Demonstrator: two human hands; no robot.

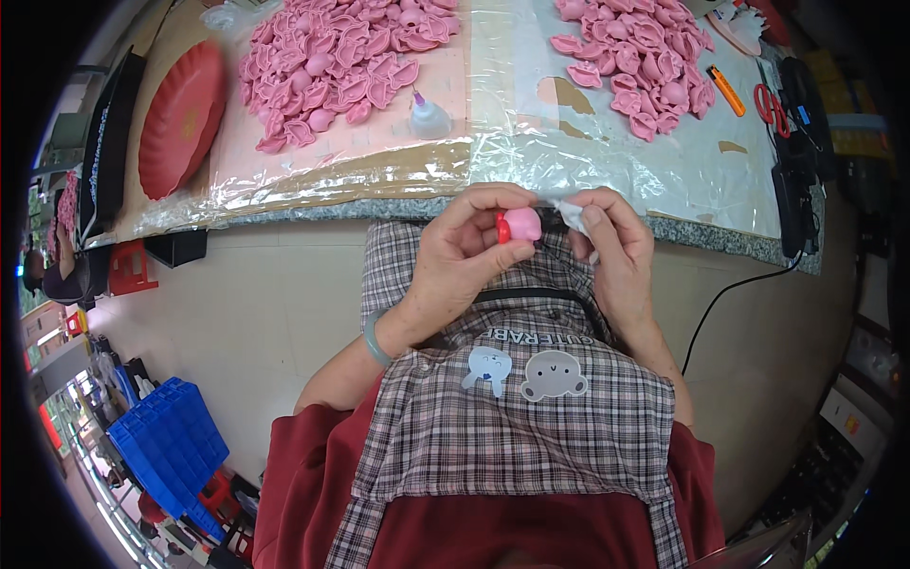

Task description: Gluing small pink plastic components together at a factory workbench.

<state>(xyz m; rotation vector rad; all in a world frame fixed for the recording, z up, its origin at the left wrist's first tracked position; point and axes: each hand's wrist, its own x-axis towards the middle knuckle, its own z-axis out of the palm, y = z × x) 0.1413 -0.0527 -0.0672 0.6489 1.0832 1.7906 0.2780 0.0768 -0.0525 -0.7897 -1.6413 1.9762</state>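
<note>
Over my lap, just off the table's front edge, my left hand (455,248) pinches a small rounded pink plastic piece with a red part (522,226) between thumb and fingers. Close beside it, my right hand (618,245) is closed on a crumpled white cloth or tissue (573,217), whose end points toward the pink piece. A narrow gap shows between cloth and piece. On the table ahead stands a small translucent squeeze bottle (430,119) with a purple needle tip. Loose pink moulded pieces (332,66) are heaped at the far left, and a second heap of pink pieces (645,62) lies at the far right.
A red fluted dish (182,123) is at the table's left. Toward the right lie an orange cutter knife (727,91) and red-handled scissors (772,110). A black cable (713,311) hangs off the right edge. Blue crates (169,446) stand on the left; another person (64,270) is in the background.
</note>
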